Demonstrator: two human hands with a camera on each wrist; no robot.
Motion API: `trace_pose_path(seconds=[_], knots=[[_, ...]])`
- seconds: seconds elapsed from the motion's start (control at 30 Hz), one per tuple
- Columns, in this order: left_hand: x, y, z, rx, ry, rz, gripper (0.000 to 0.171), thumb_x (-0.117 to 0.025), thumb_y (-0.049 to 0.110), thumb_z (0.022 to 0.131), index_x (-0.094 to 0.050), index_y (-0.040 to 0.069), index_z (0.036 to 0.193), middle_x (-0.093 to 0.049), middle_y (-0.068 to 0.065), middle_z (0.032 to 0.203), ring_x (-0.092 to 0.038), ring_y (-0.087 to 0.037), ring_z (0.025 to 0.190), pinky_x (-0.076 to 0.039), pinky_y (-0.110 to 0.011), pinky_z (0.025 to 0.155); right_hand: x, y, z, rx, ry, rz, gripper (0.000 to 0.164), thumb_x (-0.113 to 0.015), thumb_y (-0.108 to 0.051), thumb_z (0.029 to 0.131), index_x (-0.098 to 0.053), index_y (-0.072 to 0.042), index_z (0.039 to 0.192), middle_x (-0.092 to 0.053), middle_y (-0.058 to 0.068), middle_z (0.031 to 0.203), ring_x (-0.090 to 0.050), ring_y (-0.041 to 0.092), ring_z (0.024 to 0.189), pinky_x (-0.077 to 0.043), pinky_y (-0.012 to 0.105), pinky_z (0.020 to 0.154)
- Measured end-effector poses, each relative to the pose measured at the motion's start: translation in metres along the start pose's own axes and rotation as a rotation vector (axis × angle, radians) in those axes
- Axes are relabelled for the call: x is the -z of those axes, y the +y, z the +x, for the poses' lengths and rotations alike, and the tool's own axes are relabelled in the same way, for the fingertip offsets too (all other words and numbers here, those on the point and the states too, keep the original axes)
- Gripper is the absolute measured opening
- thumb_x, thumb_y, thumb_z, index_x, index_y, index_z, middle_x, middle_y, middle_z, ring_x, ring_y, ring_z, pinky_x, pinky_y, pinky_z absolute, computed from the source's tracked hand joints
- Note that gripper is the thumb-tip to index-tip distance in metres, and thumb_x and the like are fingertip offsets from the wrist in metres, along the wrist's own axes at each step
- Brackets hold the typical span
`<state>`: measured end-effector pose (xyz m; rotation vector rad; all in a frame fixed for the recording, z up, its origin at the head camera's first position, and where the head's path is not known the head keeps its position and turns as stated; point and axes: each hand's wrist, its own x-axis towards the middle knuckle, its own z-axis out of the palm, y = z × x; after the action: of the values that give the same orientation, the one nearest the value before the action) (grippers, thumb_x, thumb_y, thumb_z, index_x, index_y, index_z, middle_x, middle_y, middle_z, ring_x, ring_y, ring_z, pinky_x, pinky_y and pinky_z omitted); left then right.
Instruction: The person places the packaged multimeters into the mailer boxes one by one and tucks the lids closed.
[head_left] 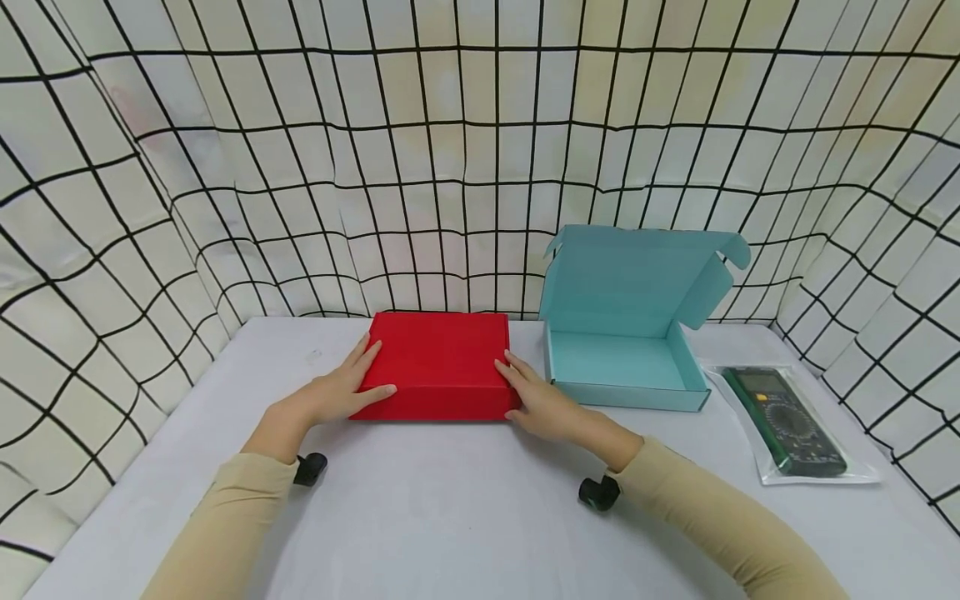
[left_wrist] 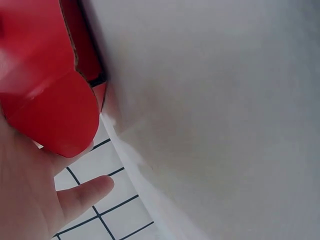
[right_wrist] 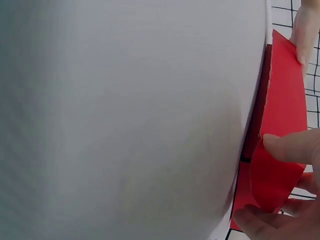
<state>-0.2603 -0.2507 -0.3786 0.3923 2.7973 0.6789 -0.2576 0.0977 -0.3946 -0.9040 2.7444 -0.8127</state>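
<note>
This is a small enclosed work booth: a white-covered table (head_left: 450,517) hemmed on three sides by a black grid (head_left: 497,125) over pale sheeting (head_left: 480,154). A red carton (head_left: 442,354), an open teal carton (head_left: 622,283) and a bagged multimeter (head_left: 791,423) sit there; what lies beyond the sheeting is too hazy to tell.

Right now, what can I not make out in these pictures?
Inside the flat red cardboard box: head view, hidden by its lid.
Any lettering on the rectangular black-and-green multimeter: head view, too small.
Part of the bare left hand: left wrist view, cut off by left edge.
</note>
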Motion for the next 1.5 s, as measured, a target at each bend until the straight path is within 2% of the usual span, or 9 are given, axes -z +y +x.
trace_pose_path(seconds=[0.17,0.33,0.53,0.67,0.93,1.17,1.33,1.5], knots=[[0.0,0.001,0.0,0.001,-0.006,0.03,0.102,-0.055,0.063,0.097,-0.002,0.008,0.165,0.006,-0.023,0.169,-0.031,-0.055,0.141,-0.046,-0.067,0.099,0.0,-0.003,0.001,-0.016,-0.004,-0.061,0.087,-0.079,-0.01,0.09,-0.029,-0.001,0.16,-0.018,0.015,0.169,-0.031,0.036,0.149,-0.05,0.044,0.102],[0.002,0.002,-0.001,-0.001,-0.016,0.048,0.105,-0.055,0.064,0.096,-0.001,0.006,0.164,0.006,-0.024,0.168,-0.025,-0.055,0.143,-0.045,-0.067,0.1,0.002,-0.006,0.002,0.004,-0.018,-0.102,0.089,-0.081,-0.013,0.088,-0.03,0.0,0.16,-0.022,0.013,0.168,-0.032,0.036,0.149,-0.05,0.044,0.103],[0.001,0.002,-0.001,-0.015,-0.022,0.055,0.103,-0.054,0.064,0.097,-0.001,0.005,0.164,0.008,-0.023,0.168,-0.023,-0.054,0.145,-0.042,-0.067,0.102,0.004,-0.001,-0.003,-0.004,-0.031,-0.009,0.086,-0.078,-0.013,0.091,-0.029,-0.003,0.161,-0.019,0.009,0.17,-0.029,0.033,0.151,-0.05,0.042,0.103],[-0.001,0.0,-0.002,-0.008,-0.028,0.038,0.103,-0.054,0.064,0.097,0.0,0.007,0.165,0.009,-0.021,0.169,-0.025,-0.054,0.145,-0.043,-0.066,0.102,0.006,-0.001,-0.012,-0.012,-0.014,0.008,0.082,-0.077,-0.014,0.093,-0.032,-0.004,0.16,-0.025,0.011,0.168,-0.032,0.034,0.149,-0.05,0.043,0.103],[0.001,0.001,-0.002,-0.006,-0.026,0.034,0.104,-0.054,0.065,0.097,-0.001,0.007,0.165,0.01,-0.02,0.169,-0.028,-0.054,0.143,-0.044,-0.066,0.101,0.018,-0.005,-0.034,-0.052,0.049,0.105,0.072,-0.074,-0.014,0.095,-0.04,-0.005,0.157,-0.043,0.015,0.158,-0.056,0.036,0.129,-0.054,0.047,0.097],[0.001,-0.001,0.001,-0.007,-0.031,0.033,0.105,-0.054,0.065,0.097,0.0,0.007,0.165,0.012,-0.019,0.169,-0.024,-0.054,0.145,-0.039,-0.069,0.104,0.021,0.007,-0.042,-0.05,-0.021,0.144,0.064,-0.073,-0.015,0.095,-0.047,-0.001,0.152,-0.053,0.018,0.148,-0.06,0.038,0.122,-0.058,0.046,0.09],[0.0,-0.002,0.002,-0.012,-0.033,0.019,0.105,-0.056,0.064,0.097,0.001,0.007,0.165,0.012,-0.02,0.169,-0.022,-0.054,0.145,-0.039,-0.068,0.105,0.021,0.013,-0.042,-0.038,-0.041,0.151,0.065,-0.074,-0.018,0.094,-0.048,0.0,0.151,-0.053,0.02,0.147,-0.06,0.038,0.119,-0.059,0.043,0.086],[0.001,-0.001,0.002,-0.013,-0.04,0.01,0.105,-0.056,0.063,0.097,0.002,0.007,0.164,0.013,-0.019,0.169,-0.02,-0.054,0.146,-0.038,-0.069,0.105,0.018,0.013,-0.041,-0.055,-0.057,0.149,0.064,-0.074,-0.018,0.094,-0.049,-0.001,0.15,-0.053,0.019,0.146,-0.06,0.035,0.119,-0.057,0.042,0.089]])
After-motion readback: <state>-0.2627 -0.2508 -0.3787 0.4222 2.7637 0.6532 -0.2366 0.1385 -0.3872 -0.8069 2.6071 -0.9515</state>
